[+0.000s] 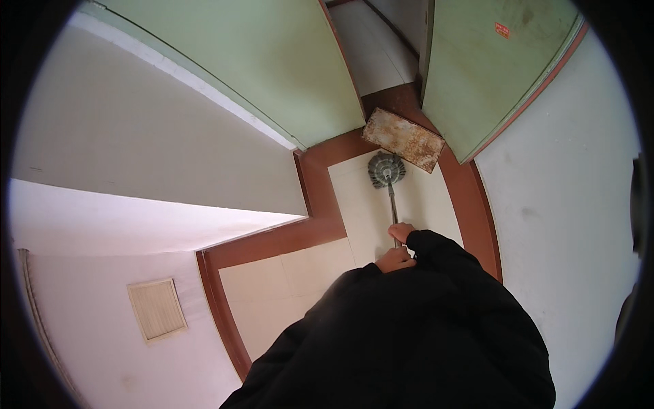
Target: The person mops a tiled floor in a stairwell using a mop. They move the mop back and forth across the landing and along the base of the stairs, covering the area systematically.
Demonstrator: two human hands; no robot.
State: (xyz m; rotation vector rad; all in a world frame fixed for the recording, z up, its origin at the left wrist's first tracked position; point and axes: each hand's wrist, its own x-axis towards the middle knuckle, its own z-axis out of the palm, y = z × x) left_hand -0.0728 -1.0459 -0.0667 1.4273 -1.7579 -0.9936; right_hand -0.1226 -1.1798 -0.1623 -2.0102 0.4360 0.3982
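Observation:
A mop with a round grey head rests on the cream floor tiles, its head close beside a rusty, stained metal box or board. The metal pole runs back from the head towards my body. My left hand is closed round the pole near its rear end, close to my black jacket. Just ahead of it, my right hand grips the same pole. Both sleeves are black.
Two green doors flank a doorway with a tiled floor beyond it. The rusty piece lies across the doorway's near side. Brown border tiles edge the floor. White walls stand on both sides, with a vent grille at lower left.

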